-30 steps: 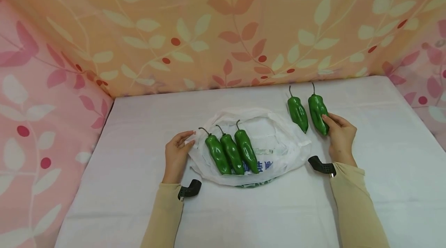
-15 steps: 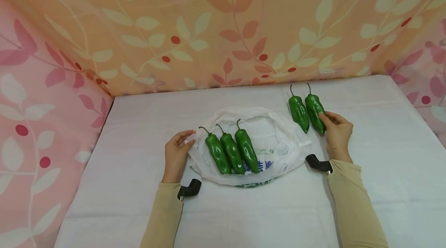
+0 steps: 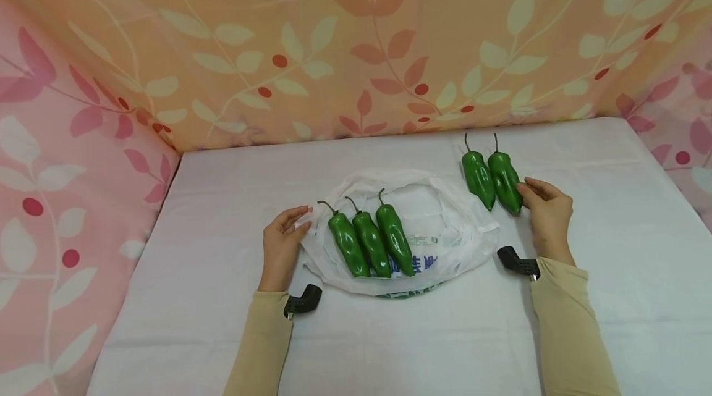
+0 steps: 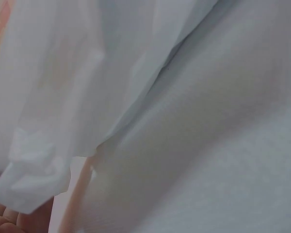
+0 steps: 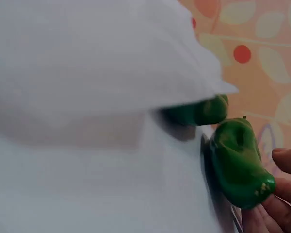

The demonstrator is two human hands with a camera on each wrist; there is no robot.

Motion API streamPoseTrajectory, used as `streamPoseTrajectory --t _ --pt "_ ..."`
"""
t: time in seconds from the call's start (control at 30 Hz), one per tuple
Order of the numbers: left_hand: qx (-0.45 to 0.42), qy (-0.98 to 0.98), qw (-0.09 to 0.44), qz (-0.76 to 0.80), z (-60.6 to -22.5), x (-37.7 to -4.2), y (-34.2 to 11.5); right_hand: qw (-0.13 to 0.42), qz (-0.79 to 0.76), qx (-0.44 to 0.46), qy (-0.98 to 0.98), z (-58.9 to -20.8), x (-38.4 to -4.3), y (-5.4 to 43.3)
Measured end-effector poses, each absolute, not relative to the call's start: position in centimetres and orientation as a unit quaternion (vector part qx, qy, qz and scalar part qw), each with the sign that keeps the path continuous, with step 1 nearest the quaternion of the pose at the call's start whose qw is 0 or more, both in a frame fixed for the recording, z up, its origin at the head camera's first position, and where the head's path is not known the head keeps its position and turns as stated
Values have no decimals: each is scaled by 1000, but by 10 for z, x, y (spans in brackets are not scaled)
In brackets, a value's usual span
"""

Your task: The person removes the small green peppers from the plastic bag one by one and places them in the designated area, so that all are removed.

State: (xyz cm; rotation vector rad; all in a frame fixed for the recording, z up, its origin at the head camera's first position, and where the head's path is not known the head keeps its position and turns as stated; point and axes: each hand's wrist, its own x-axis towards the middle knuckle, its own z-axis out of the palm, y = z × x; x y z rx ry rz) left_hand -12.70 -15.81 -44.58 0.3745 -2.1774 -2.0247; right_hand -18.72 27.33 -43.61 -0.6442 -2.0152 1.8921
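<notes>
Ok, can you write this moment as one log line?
left hand: holds white bag edge; right hand: beside rightmost pepper, touch unclear; in bag mouth: three green peppers; on table: two green peppers

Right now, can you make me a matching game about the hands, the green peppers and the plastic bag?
Column one:
1. left hand
2. right hand
3. three long green peppers
4. plastic bag

Column two:
A. at the lower end of the rightmost pepper
B. white, with blue writing inside
C. at the bag's left edge
D. side by side in the bag's opening

Pairs: 1-C, 2-A, 3-D, 4-B
</notes>
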Motion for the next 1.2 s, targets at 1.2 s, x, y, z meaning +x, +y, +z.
streamPoseTrajectory --t 1.2 --pt "130 -722 77 -675 -444 -126 -157 213 788 -185 -548 -429 -177 278"
